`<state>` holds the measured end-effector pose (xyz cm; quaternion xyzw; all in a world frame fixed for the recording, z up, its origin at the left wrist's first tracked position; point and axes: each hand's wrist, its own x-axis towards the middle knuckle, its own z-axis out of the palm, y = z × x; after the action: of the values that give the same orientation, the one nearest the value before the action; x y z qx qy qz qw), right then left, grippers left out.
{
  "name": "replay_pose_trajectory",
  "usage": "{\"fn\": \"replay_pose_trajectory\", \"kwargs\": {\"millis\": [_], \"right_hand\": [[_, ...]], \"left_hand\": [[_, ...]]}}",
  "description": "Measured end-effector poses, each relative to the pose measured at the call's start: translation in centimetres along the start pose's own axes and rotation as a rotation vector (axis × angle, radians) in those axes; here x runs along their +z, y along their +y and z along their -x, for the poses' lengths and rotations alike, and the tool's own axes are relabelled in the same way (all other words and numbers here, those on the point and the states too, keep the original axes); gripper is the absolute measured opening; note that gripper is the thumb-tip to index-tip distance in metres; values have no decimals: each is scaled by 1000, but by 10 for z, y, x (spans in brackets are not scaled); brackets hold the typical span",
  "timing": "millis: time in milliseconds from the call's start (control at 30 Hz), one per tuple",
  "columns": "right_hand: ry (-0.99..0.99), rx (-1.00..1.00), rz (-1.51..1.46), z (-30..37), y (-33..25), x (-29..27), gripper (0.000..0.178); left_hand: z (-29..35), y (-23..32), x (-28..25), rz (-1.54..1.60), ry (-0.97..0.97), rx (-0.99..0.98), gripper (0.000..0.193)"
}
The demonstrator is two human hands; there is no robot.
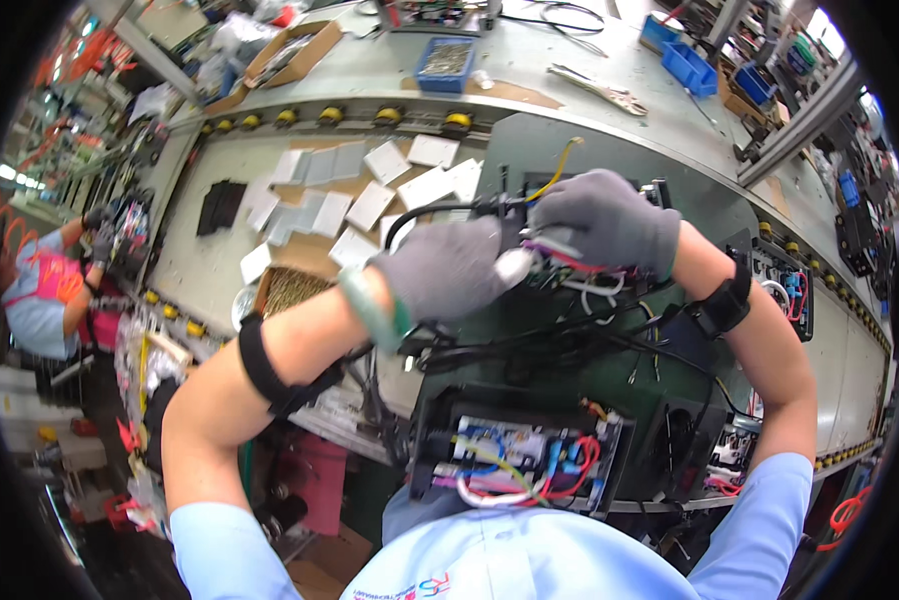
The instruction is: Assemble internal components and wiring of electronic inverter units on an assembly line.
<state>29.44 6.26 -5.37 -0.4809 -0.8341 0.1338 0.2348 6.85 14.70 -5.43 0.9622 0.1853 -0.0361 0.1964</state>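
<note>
Both my hands, in grey gloves, meet over an open electrical unit at the far side of the dark green work surface. My left hand is closed, its pale fingertips beside the unit's purple and red wires; what it pinches is hidden. My right hand bends closed over a black upright part; its grip is also hidden. A yellow wire sticks up behind the fingers. Just left, a thick black cable loops toward the unit. Black cables lie in a heap below my hands.
Close to my body stands another open black unit with coloured wires. White rectangular pieces lie on cardboard at the left, near a box of small metal parts. A blue bin sits on the far shelf. A co-worker is at far left.
</note>
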Motion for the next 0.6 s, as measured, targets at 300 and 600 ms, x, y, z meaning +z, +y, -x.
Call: {"fn": "replay_pose_trajectory", "kwargs": {"millis": [300,600], "right_hand": [[-59,208,275,16,-29,-23,18],[-110,231,411,6,-33,-9,16]], "left_hand": [[117,53,-127,690,505,51,17],[19,35,-47,-125,22,-142,47]]}}
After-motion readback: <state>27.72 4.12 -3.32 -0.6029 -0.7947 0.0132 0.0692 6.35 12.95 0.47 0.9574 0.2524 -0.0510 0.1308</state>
